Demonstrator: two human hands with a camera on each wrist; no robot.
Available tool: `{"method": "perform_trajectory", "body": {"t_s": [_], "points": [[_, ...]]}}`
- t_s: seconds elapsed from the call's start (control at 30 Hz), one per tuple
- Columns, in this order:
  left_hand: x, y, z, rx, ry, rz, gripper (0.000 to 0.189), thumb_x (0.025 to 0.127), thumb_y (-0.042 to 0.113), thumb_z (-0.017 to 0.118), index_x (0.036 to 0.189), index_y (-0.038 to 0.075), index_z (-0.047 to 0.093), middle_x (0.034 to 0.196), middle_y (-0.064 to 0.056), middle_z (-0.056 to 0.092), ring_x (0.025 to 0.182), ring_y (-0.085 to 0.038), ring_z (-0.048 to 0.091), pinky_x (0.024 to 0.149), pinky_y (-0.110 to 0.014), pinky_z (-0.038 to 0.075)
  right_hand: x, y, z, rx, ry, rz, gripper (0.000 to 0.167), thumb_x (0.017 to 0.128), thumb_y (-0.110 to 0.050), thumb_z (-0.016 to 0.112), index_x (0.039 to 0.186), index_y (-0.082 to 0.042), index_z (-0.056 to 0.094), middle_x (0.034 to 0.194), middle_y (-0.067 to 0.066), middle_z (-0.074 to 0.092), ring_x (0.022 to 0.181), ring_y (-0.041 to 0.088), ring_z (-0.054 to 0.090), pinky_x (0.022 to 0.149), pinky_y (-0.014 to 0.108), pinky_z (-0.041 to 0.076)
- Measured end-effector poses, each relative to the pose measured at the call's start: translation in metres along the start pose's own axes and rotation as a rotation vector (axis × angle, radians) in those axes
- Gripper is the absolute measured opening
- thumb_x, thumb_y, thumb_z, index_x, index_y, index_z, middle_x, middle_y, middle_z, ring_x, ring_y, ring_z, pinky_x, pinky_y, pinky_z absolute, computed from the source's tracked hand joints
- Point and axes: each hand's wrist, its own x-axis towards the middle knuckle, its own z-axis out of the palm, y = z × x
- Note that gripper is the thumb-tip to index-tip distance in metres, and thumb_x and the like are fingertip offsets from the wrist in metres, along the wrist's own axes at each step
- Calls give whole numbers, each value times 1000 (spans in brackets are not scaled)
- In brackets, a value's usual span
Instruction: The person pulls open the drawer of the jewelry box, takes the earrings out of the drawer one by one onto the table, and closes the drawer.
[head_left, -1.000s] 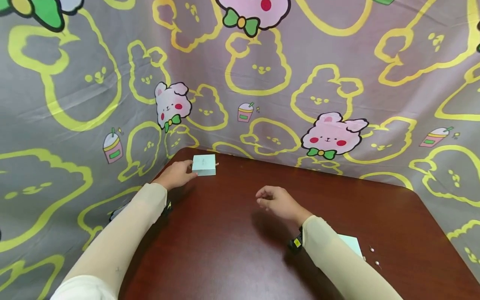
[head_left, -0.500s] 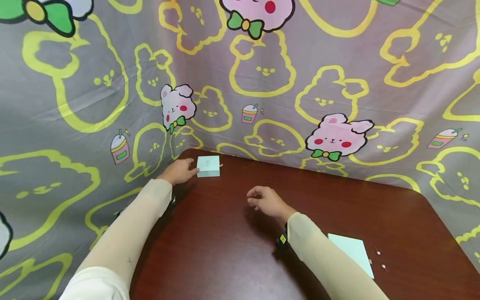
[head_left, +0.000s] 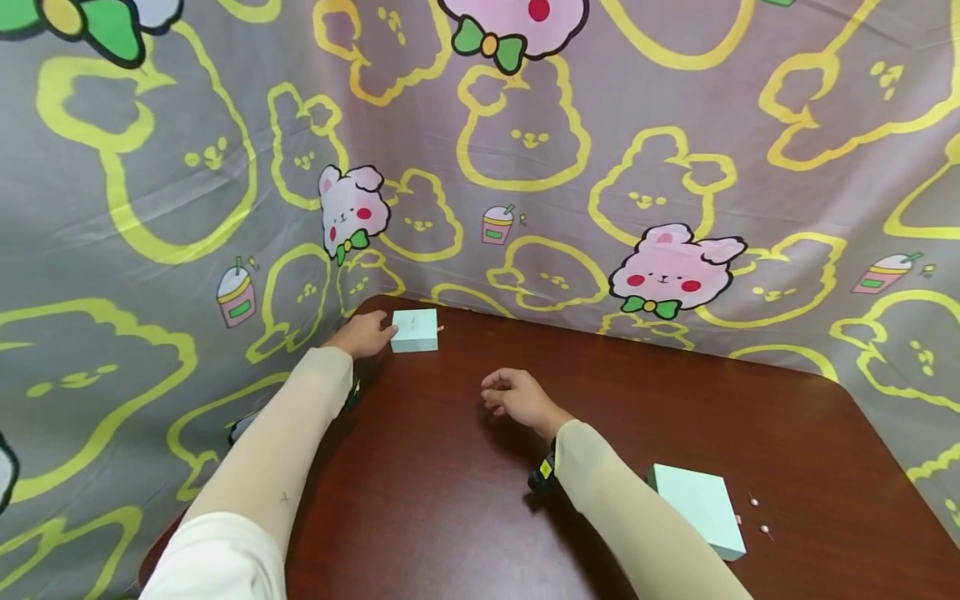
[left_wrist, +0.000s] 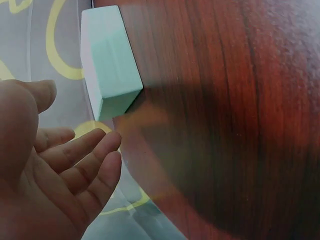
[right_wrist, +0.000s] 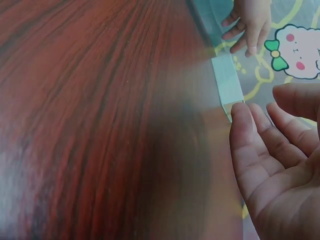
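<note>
A pale mint-green box (head_left: 415, 330) with small print on its lid sits at the table's far left corner, a small tab at its right side. Just left of it is my left hand (head_left: 363, 335). In the left wrist view, that hand (left_wrist: 65, 165) has its fingers loosely bent and separate from the box (left_wrist: 112, 55), with nothing in its grasp. My right hand (head_left: 521, 398) hovers over the middle of the table, fingers relaxed and holding nothing. The right wrist view has this hand (right_wrist: 280, 155) in front, its fingertips overlapping the distant box (right_wrist: 228, 82).
A second mint-green box (head_left: 697, 507) lies at the right, partly behind my right forearm. Beside it are two small pearl-headed pieces (head_left: 754, 502) with thin stems. Patterned cloth (head_left: 525, 133) rises behind and left of the brown table (head_left: 435, 483).
My left hand has come slightly away from the left side of the far box. My right hand has shifted left, uncovering more of the second box. The view has also shifted slightly.
</note>
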Motion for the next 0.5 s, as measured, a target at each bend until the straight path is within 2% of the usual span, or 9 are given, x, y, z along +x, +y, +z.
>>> {"method": "perform_trajectory", "body": {"t_s": [0.23,0.5], "points": [[11,-5,7,-35,-8,-24,65,104,35,42,146,-13,29,145,-30,37,132,-43,38,105,-53,31,10,2,7,39,6,4,25,94,-2,61,114,12,59,107,25,64,88,31,66,70,36,54],[18,-4,15,-90,-35,-59,71,104,38,42,148,-13,20,148,-32,30,134,-45,33,106,-53,29,16,5,10,55,4,9,25,94,-3,62,113,12,59,105,26,64,90,38,65,70,39,54]]}}
